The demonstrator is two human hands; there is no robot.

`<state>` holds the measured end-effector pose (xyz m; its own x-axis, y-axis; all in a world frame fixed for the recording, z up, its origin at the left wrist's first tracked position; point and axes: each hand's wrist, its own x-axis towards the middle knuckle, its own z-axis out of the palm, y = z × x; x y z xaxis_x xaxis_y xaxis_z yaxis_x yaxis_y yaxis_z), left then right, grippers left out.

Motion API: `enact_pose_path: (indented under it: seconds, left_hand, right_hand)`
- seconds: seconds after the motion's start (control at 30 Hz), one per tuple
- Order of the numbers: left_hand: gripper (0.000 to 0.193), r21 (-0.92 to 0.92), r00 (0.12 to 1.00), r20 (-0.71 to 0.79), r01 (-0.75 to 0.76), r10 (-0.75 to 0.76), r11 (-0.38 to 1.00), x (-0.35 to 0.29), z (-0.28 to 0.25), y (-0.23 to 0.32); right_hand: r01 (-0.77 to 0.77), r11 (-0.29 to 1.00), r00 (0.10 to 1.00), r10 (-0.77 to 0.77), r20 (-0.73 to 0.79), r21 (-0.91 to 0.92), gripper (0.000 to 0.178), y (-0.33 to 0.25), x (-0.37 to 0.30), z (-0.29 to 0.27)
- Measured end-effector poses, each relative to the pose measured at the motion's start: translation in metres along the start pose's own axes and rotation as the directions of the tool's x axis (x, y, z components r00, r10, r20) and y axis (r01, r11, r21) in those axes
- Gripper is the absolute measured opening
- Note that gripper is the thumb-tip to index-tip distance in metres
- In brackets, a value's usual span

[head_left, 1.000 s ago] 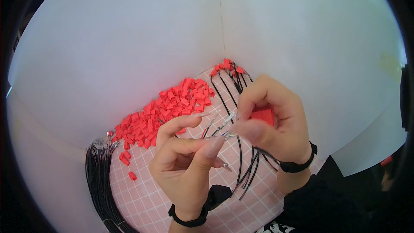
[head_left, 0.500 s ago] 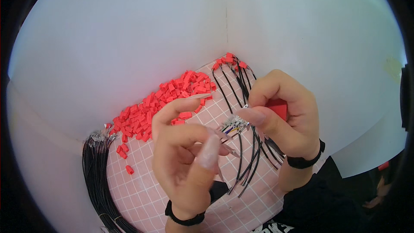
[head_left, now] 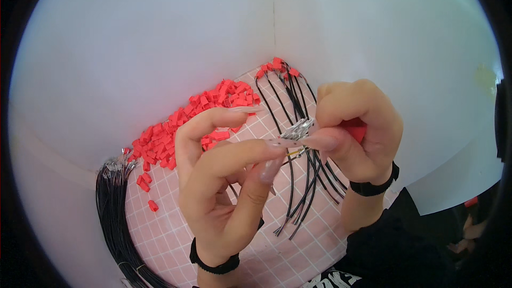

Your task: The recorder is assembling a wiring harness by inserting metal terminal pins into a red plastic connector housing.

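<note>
Black wires (head_left: 301, 181) pinched between both hands, red connectors (head_left: 202, 112) beside.

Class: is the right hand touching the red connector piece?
Touching. The head view shows the right hand closed around the red connector piece, which shows between thumb and curled fingers with no gap.

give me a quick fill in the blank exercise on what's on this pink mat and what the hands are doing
1. The heap of small plastic housings on the grid mat is ____ in colour.
2. The long bundle of wires at the mat's left edge is ____ in colour.
3. The right hand pinches a small red housing, and the left hand brings a metal-tipped ____ up to it.
4. Each wrist wears a black ____.

Missing words: red; black; wire; band
</note>
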<state>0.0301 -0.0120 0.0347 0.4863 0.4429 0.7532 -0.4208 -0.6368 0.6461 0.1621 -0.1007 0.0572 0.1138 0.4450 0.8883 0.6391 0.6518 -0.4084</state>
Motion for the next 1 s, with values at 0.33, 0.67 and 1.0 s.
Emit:
enact_pose_path:
  seconds: [0.33, 0.67, 1.0]
  left_hand:
    - [0.014, 0.089, 0.986, 0.147, 0.065, -0.078, 0.994, 0.000, 0.000, 0.001]
    - [0.006, 0.258, 0.983, 0.171, 0.022, -0.068, 0.966, 0.002, 0.010, 0.002]
    - [0.007, 0.424, 1.000, 0.019, 0.003, -0.013, 0.906, 0.000, 0.006, 0.009]
  right_hand:
    - [0.125, 0.992, 0.990, -0.126, 0.062, 0.018, 0.021, 0.012, 0.000, -0.003]
    - [-0.325, 0.759, 0.895, 0.439, -0.075, 0.564, 0.044, -0.012, 0.011, -0.006]
    - [-0.446, 0.686, 0.868, 0.488, 0.091, 0.575, 0.033, 0.000, 0.005, -0.011]
